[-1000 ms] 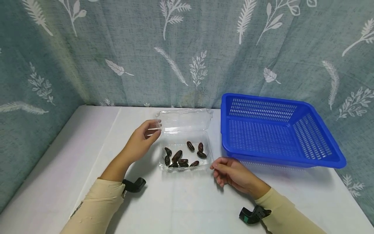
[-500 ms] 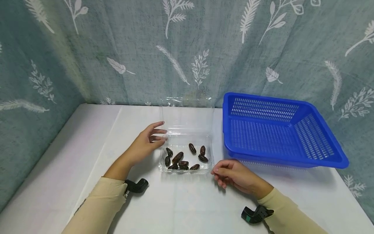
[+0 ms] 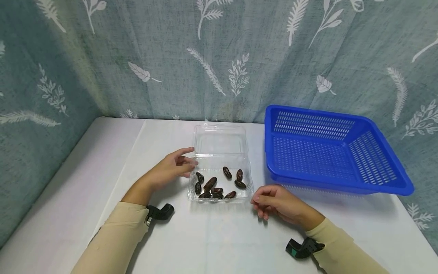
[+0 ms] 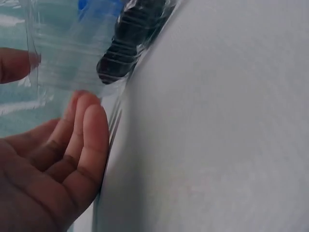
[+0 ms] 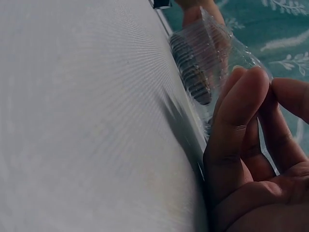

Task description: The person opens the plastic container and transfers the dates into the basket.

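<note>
A clear hinged plastic box (image 3: 219, 161) lies with its lid (image 3: 220, 140) tilted back, away from the person. Several dark brown dates (image 3: 210, 184) are scattered in its base. At the box's left side the left hand (image 3: 167, 170) has its fingers spread and relaxed, fingertips at the wall; in the left wrist view the hand (image 4: 63, 154) is palm-up beside the clear plastic. The right hand (image 3: 282, 203) rests on the table by the front right corner, fingers loosely bent. In the right wrist view its fingertips (image 5: 253, 82) are close to the box's edge; contact is unclear.
A blue perforated basket (image 3: 308, 183) stands to the right of the box. A leaf-patterned curtain (image 3: 171, 68) hangs behind and left of the white table (image 3: 212, 243). Each wrist wears a black device.
The lid has swung further back, first standing up and now leaning away. The left hand has moved slightly right and down along the box's side. The right hand has hardly moved.
</note>
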`<action>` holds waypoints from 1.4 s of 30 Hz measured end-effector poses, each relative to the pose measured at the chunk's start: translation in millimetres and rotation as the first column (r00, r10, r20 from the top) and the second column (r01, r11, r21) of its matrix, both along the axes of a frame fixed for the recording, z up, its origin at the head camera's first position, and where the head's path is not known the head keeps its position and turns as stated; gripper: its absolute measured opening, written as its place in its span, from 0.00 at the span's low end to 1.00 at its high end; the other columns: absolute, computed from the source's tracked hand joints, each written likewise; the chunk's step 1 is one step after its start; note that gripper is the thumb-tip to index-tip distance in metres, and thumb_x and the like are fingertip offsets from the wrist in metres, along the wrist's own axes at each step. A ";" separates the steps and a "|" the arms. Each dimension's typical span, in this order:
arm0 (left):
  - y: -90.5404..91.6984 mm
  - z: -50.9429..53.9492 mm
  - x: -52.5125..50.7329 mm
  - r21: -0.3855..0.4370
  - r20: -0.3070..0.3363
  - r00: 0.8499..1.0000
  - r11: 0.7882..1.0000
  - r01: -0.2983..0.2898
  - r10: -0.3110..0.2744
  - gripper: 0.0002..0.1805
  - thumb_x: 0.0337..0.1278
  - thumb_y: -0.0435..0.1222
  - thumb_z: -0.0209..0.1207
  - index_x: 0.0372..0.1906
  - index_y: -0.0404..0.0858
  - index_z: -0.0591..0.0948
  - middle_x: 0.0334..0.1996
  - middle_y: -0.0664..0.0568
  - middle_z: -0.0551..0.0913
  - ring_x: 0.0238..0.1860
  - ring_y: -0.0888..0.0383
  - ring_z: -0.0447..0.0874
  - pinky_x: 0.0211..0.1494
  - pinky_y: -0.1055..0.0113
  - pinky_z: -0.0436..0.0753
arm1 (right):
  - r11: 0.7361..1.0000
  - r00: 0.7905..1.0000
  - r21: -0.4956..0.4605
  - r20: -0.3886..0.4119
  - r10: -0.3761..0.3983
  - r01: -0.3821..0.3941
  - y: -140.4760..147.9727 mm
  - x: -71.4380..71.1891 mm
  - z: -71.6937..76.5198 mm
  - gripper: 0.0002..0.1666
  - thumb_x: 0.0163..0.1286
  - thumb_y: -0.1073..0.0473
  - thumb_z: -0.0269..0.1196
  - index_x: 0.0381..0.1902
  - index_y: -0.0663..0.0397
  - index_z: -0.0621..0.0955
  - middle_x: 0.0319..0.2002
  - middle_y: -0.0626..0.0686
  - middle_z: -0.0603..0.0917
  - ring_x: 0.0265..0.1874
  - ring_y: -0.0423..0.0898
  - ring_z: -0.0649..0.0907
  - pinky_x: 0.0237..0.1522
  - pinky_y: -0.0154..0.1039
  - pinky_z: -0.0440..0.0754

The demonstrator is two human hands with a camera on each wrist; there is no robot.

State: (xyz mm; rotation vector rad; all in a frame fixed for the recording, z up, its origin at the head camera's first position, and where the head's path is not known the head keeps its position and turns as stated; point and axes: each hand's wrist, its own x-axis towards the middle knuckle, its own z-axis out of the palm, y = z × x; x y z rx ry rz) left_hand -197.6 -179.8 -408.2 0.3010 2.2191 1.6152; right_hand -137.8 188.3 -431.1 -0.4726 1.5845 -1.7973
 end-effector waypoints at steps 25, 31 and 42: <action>-7.4 -9.3 -2.2 0.056 0.187 0.978 0.995 0.084 -0.093 0.23 0.74 0.43 0.54 0.69 0.43 0.73 0.42 0.49 0.79 0.28 0.59 0.82 0.29 0.66 0.87 | 0.946 0.849 0.208 -0.517 -0.109 0.248 -71.4 -4.2 72.0 0.08 0.70 0.63 0.64 0.44 0.59 0.85 0.38 0.62 0.85 0.28 0.43 0.84 0.30 0.38 0.86; -5.0 -10.8 -0.7 0.037 0.179 0.980 0.996 0.079 -0.084 0.23 0.73 0.43 0.55 0.68 0.43 0.74 0.43 0.48 0.78 0.28 0.58 0.82 0.29 0.66 0.86 | 0.922 0.764 0.282 -0.645 -0.023 0.266 -98.8 -25.9 63.6 0.08 0.69 0.62 0.64 0.43 0.52 0.88 0.40 0.54 0.88 0.37 0.41 0.84 0.38 0.36 0.85; -5.5 -7.6 -1.9 0.015 0.163 0.983 0.996 0.087 -0.089 0.22 0.73 0.42 0.54 0.67 0.43 0.75 0.44 0.48 0.78 0.26 0.57 0.81 0.28 0.66 0.86 | 0.861 0.674 0.460 -0.708 0.210 0.216 -112.6 -46.5 42.1 0.13 0.68 0.65 0.66 0.49 0.55 0.87 0.42 0.52 0.88 0.30 0.36 0.79 0.31 0.29 0.80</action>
